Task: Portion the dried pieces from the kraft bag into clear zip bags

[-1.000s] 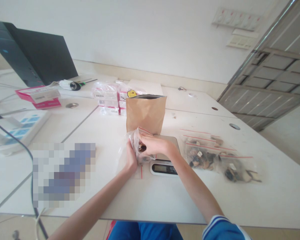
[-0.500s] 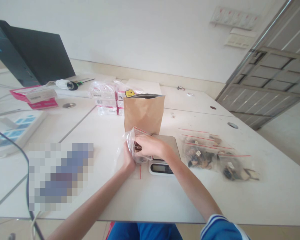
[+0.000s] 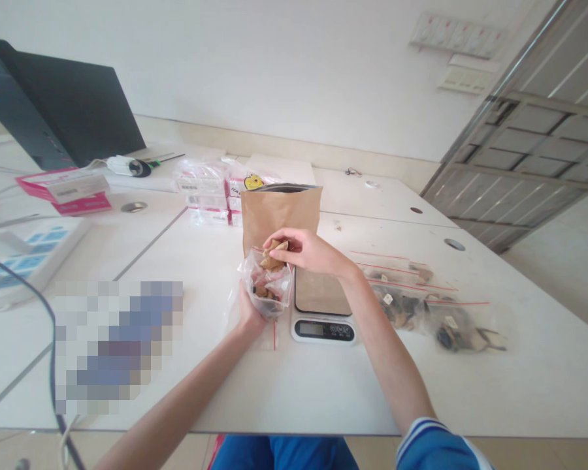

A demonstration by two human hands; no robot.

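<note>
My left hand (image 3: pixel 251 314) grips a small clear zip bag (image 3: pixel 268 285) from below, holding it upright with dark and tan dried pieces inside. My right hand (image 3: pixel 308 252) hovers just above the bag's mouth, fingers pinched on tan dried pieces (image 3: pixel 274 248). Right behind both hands stands an open brown paper pouch (image 3: pixel 280 210). A small digital kitchen scale (image 3: pixel 322 307) lies to the right of the bag, beneath my right wrist.
Several filled clear zip bags (image 3: pixel 424 305) with red seals lie right of the scale. Pink-and-white boxes (image 3: pixel 206 192) are stacked behind the pouch. A dark monitor (image 3: pixel 63 111), a pink box (image 3: pixel 63 190) and a calculator (image 3: pixel 27 258) sit at left. A blurred patch covers the table's near left.
My right hand has come up out of the clear bag with tan pieces pinched in its fingers, uncovering the scale's platform. The left hand keeps holding the bag.
</note>
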